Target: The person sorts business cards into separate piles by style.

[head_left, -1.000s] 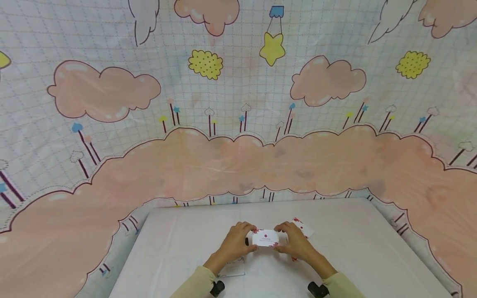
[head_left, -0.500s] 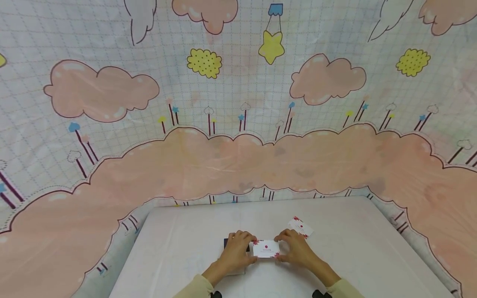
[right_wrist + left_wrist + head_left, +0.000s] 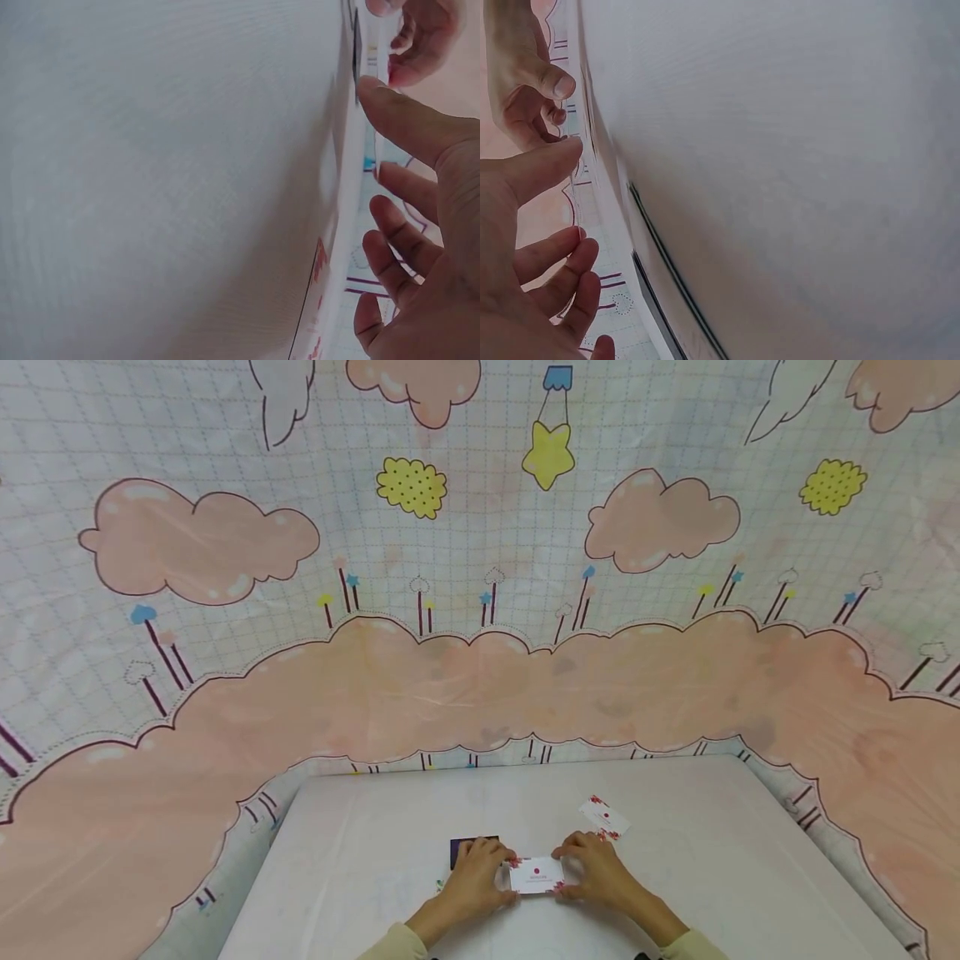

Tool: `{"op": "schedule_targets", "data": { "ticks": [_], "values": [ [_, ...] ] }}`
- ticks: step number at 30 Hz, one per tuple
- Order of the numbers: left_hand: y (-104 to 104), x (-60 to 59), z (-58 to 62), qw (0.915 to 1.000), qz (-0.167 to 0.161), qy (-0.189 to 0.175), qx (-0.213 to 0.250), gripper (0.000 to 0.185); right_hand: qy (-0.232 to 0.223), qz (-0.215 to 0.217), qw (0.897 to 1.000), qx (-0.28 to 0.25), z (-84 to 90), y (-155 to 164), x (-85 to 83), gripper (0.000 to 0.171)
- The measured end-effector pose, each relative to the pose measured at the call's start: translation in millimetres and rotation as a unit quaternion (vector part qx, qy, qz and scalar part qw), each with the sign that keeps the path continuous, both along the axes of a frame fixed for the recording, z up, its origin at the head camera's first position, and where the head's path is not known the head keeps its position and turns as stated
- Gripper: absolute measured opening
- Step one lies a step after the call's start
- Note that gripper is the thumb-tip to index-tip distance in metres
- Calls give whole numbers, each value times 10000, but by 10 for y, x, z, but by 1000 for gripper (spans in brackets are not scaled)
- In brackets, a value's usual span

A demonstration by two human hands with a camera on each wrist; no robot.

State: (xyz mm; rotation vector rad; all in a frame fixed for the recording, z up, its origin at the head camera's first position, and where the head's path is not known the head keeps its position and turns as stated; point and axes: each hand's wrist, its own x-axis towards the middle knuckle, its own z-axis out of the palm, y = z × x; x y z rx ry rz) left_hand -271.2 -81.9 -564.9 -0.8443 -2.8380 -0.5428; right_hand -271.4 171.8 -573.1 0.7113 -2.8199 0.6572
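This looks like a small screened-off work spot: a printed backdrop [image 3: 480, 535] rises behind a white table [image 3: 712, 860] and wraps round both its sides. The pink clouds [image 3: 202, 543], yellow star [image 3: 548, 456] and wide peach band [image 3: 480, 685] suit a child's room. Whether it stands in a home or a studio cannot be told.

Backdrop [image 3: 480, 535]: pale, grid-lined, printed, behind and along both sides | Print: peach clouds [image 3: 202, 543], yellow dotted clouds [image 3: 411, 487], yellow star [image 3: 548, 456] hung from a blue shape [image 3: 558, 377] | Lower band [image 3: 480, 693]: broad, peach, scalloped edges, stick motifs [image 3: 164, 653] above | Table [image 3: 360, 843]: plain white, far edge near backdrop | Light: soft
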Motion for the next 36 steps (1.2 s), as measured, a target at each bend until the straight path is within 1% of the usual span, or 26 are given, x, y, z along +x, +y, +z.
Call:
{"op": "schedule_targets", "data": {
  "ticks": [8,10,13,16,21,26,30,36],
  "values": [
    [11,61,-42,9999,57,74,-111,52,3,14,9998,213,-26,-9,46,48],
    [13,72,-46,9998,41,121,-138,51,67,11,9996,284,-35,-10,57,47],
    [11,85,-49,9997,11,139,-185,51,38,-12,9995,320,-45,-11,73,46],
    [7,99,-61,9997,-24,121,-233,50,-53,-27,9994,331,-54,-12,85,47],
    [8,126,-67,9994,7,-12,-339,50,-184,-58,9993,322,-54,-14,110,48],
    [12,152,-44,9994,59,-92,-342,51,-286,-105,9990,315,-53,-15,137,49],
    [1,166,-9,9998,81,-96,-146,49,-249,-168,9993,202,-51,-11,163,50],
    [-16,164,78,9995,48,-47,310,47,102,-450,9985,-306,-5,-2,239,44]
  ]
}}
